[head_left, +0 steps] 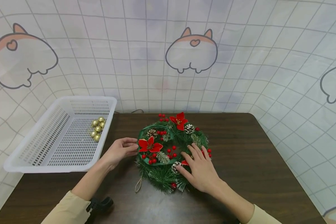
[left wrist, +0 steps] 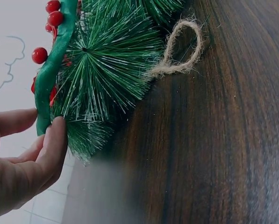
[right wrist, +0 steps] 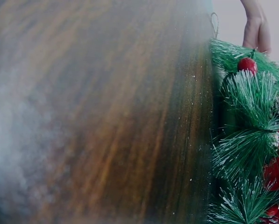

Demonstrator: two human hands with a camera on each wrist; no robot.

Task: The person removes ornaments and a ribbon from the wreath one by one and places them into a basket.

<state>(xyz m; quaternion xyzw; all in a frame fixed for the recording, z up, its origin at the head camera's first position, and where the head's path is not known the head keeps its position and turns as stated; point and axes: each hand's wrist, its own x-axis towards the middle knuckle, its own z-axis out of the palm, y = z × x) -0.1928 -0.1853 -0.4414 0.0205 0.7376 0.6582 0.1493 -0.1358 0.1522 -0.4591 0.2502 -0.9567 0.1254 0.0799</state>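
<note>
A green Christmas wreath (head_left: 161,179) lies on the brown table, trimmed with red poinsettias (head_left: 180,120), red berries and pinecones (head_left: 189,128). Across its upper left runs a ring of green ribbon (left wrist: 48,77). My left hand (head_left: 119,152) pinches this ribbon between thumb and fingers at the wreath's left side, plainly seen in the left wrist view. Spread over the wreath's right side, my right hand (head_left: 203,169) rests with fingers extended, its thumb touching a pinecone (head_left: 176,167). The right wrist view shows mostly table and the wreath's needles (right wrist: 246,126), with the right hand hardly visible.
A white plastic basket (head_left: 58,169) stands on the left, with several gold balls (head_left: 98,128) in its right side. A twine loop (left wrist: 195,56) sticks out from the wreath onto the table (head_left: 240,140). Behind hangs a checked cloth (head_left: 145,87) with cartoon prints.
</note>
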